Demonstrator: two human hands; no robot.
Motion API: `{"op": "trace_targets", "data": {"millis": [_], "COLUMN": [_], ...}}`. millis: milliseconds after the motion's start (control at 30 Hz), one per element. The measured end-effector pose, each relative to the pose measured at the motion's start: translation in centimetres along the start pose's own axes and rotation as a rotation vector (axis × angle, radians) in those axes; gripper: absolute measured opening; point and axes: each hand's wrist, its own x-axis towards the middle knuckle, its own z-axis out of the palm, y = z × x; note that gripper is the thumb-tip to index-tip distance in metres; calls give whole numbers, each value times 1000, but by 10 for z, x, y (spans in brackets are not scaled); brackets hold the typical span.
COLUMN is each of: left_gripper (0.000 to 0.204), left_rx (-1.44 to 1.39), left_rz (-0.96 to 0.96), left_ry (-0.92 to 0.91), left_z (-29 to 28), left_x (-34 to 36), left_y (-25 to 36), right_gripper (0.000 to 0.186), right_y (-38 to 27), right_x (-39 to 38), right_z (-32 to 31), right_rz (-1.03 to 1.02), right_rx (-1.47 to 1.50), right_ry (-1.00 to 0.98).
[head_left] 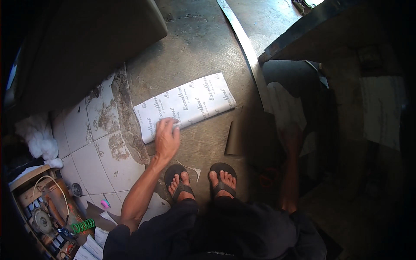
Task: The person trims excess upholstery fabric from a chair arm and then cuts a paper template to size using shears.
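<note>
Left hand (pixel 167 136) on a folded white sheet (pixel 186 104), right hand (pixel 291 138) in shadow

Both bare hands reach forward, well apart. Left fingers are loosely bent over the near edge of the sheet, toward its left end; whether they pinch it cannot be told. Right fingers are too dark to read, so whether they grip anything is unclear.

Under and beyond the hands spreads a worn concrete floor (pixel 199 52). Left of the left hand are chipped white tiles (pixel 97 151). A long metal strip (pixel 245 41) runs away from near the right hand, beyond it and slightly leftward. The sheet, printed with grey lettering, lies flat on the concrete, stretching from the left hand forward and rightward. At the right hand is a pale, rounded flat piece (pixel 286 104). Between the hands lies a small dark flat piece (pixel 233 141). Nearer the body than the right hand, dim red loops (pixel 268 177) show in the shadow.
</note>
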Motion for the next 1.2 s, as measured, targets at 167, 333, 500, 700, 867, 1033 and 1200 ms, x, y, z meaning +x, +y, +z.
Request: {"op": "trace_targets", "data": {"millis": [167, 333, 500, 700, 867, 1033, 1200], "left_gripper": [37, 48, 27, 30, 39, 48, 42], "left_rx": [-193, -181, -439, -889, -1319, -1036, -409], "left_rz": [-17, -78, -149, -400, -693, -733, -327], "left_ry": [-341, -371, -497, -619, -470, -490, -188], "left_z": [85, 149, 141, 99, 104, 106, 126], "left_x": [-35, -25, 6, -33, -54, -46, -29], "left_y": [42, 94, 95, 65, 37, 32, 40], "right_gripper": [50, 33, 31, 37, 43, 48, 52], "right_y": [11, 9, -19, -32, -31, -23, -18], "right_x": [-10, -13, -15, -30, -25, -8, 13], "right_z": [15, 12, 2, 9, 33, 38, 38], "right_rz": [-400, -410, -362, -507, -492, -357, 45], "right_rx": [44, -69, -218, 51, 57, 282, 416], "right_ry": [-137, -76, -155, 0, 16, -128, -263]}}
